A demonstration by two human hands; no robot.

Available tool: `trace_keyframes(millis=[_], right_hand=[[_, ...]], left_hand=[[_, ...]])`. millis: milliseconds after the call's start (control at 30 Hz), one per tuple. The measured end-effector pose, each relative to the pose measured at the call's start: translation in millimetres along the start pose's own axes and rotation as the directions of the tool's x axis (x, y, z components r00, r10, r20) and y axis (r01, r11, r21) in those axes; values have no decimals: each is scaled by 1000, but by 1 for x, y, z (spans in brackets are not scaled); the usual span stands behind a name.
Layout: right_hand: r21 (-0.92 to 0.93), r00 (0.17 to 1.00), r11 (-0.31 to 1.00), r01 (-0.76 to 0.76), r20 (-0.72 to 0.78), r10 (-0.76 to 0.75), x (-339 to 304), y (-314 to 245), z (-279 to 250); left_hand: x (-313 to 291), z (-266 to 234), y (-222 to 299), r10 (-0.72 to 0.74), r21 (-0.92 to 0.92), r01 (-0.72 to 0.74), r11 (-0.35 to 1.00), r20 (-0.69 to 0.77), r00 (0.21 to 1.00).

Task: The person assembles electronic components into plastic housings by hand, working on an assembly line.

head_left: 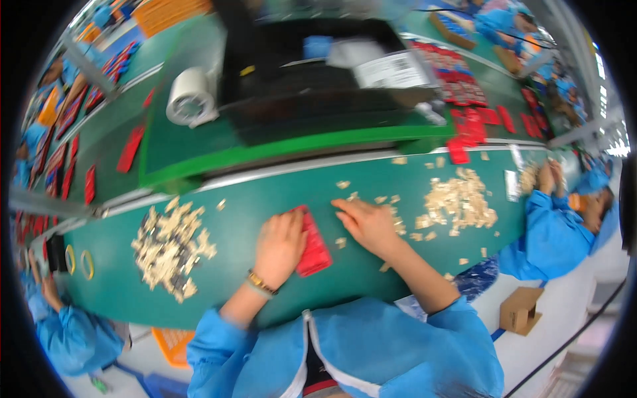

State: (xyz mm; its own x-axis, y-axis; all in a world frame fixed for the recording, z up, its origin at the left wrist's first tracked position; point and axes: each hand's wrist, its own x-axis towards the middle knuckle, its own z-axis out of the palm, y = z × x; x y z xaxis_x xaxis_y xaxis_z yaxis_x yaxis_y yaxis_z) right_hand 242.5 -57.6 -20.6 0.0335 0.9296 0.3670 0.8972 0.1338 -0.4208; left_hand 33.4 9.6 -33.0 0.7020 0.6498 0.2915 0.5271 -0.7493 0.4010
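A flat red rectangular piece (314, 247) with rounded corners lies on the green worktable, in front of my body. My left hand (281, 243) grips its left edge, fingers bent over the upper left side; the fingertips are partly hidden. To the right, my right hand (369, 224) is just above the table, its index finger and thumb apart and pointing left, with nothing visible between them. Small beige pieces (396, 222) lie partly behind that hand. A larger heap of beige pieces (458, 202) spreads farther right. At the left is a heap of beige and dark pieces (171, 247).
Beyond the table, a green-edged raised shelf (298, 147) carries a black bin (318, 99) and a white tape roll (190, 98). Red pieces (468, 126) lie on the far belt. Co-workers in blue sit at left (73, 338) and right (554, 232). A cardboard box (519, 310) stands lower right.
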Motion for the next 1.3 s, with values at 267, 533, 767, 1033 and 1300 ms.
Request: trace_keyframes(millis=[267,533,767,1033,1300], right_hand=[[-16,766,892,-452,-519,379,-44,140,-100],[-543,881,750,-378,-460,112,-26,284,-152],[-466,845,735,-493,-456,278,-22,335,-146],[-180,625,912,-369,-774,101,-37,253,-149],[-270,902,888,373,-120,-415,-78,28,-68]], left_hand=[[-3,6,1,23,235,-28,971,22,999],[-1,1,8,-14,301,-27,953,133,991],[-50,-25,18,173,131,-232,964,355,919],[98,-2,-96,-381,353,295,888,206,902],[-20,-83,-119,-328,46,349,936,-249,911]])
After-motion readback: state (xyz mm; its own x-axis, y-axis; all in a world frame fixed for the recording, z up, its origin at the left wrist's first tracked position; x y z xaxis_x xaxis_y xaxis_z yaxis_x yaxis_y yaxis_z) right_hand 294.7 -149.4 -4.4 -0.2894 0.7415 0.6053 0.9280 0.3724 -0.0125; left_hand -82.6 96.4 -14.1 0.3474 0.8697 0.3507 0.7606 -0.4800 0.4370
